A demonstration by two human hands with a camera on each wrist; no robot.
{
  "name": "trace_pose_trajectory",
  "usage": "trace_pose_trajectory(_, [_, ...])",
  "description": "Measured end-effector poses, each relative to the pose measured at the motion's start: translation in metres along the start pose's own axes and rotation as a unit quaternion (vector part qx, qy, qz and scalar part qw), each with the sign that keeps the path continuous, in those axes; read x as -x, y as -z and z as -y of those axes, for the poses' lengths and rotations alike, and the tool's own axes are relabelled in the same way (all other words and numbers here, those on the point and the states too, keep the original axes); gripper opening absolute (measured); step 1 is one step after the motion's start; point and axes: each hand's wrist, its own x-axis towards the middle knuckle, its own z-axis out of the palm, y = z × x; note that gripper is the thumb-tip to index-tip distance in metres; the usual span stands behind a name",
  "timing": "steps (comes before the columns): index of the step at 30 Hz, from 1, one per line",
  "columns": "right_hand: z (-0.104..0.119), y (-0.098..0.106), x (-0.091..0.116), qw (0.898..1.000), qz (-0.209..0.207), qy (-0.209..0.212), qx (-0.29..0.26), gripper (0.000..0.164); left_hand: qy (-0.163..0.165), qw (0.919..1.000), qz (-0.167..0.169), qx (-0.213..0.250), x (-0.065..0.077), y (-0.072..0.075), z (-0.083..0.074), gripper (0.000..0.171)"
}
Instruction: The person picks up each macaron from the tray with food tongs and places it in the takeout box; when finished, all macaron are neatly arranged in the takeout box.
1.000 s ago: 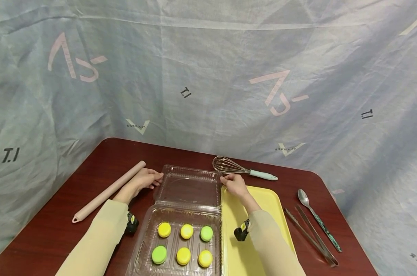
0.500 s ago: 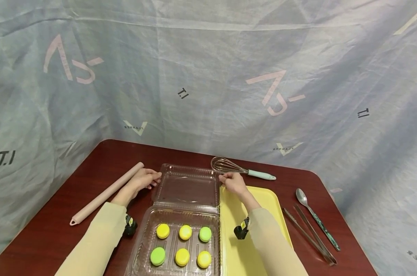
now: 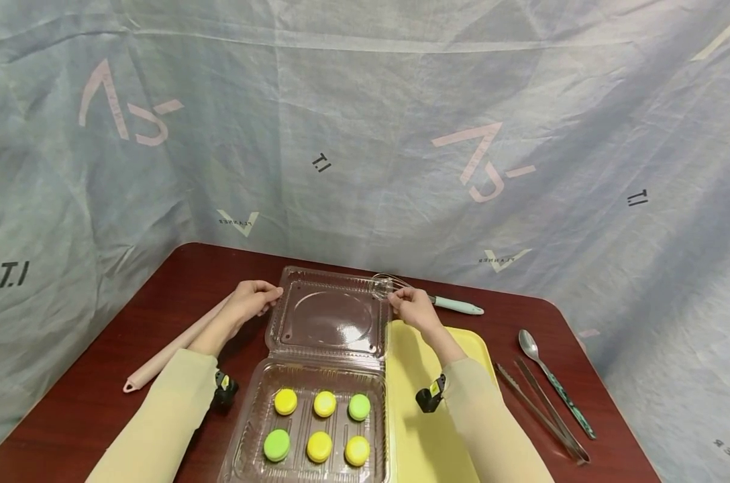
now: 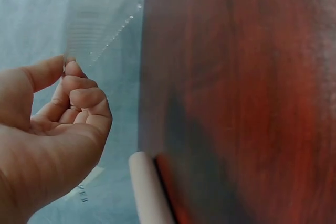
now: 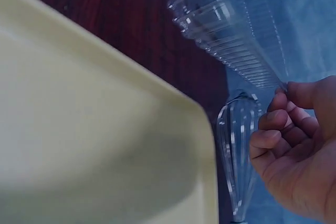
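Observation:
A clear plastic clamshell box (image 3: 256,416) lies on the table with its hinged lid (image 3: 331,318) tilted up at the far side. Several yellow and green macarons (image 3: 325,404) sit in two rows in its base. My left hand (image 3: 250,302) pinches the lid's left edge between thumb and forefinger; the left wrist view shows that pinch of the hand (image 4: 63,103) on the thin rim. On the opposite edge, my right hand (image 3: 416,310) pinches the lid the same way. The right wrist view has this hand (image 5: 302,140) at the lid's corner, with its other fingers curled below.
A yellow tray (image 3: 425,429) lies right of the box, under my right forearm. Behind it is a whisk (image 3: 458,306), partly seen through the lid. A pink rolling pin (image 3: 166,359) lies at left, partly behind my left arm. Tongs (image 3: 543,409) and a spoon (image 3: 555,382) lie at right.
Both hands have lifted the lid's far edge from lying nearly flat to a raised tilt. The lid now overlaps the whisk's wires in the head view. The macarons have stayed in place.

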Motion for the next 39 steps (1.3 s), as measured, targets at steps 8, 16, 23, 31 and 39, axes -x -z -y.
trace_pose_trajectory(8, [0.018, 0.013, 0.007, 0.999, 0.004, 0.027, -0.039, 0.022, -0.029, 0.9992, -0.018, -0.02, 0.009, 0.005, -0.018, 0.029])
trace_pose_trajectory(16, [0.035, 0.025, 0.019, 0.997, 0.013, 0.056, -0.057, 0.021, -0.088, 0.9945, -0.036, -0.045, 0.02, 0.012, -0.03, 0.031])
trace_pose_trajectory(23, [0.045, 0.036, 0.035, 0.993, 0.029, 0.097, -0.066, 0.021, -0.127, 0.9917, -0.018, -0.012, 0.033, 0.02, -0.04, 0.025])
trace_pose_trajectory(31, [0.043, 0.044, 0.063, 0.979, 0.059, 0.166, -0.099, 0.029, -0.158, 0.9873, 0.006, -0.019, 0.058, 0.029, -0.047, 0.02])
trace_pose_trajectory(39, [0.029, 0.042, 0.093, 0.958, 0.089, 0.218, -0.162, 0.024, -0.207, 0.9773, 0.031, 0.031, 0.089, 0.029, -0.043, 0.018])
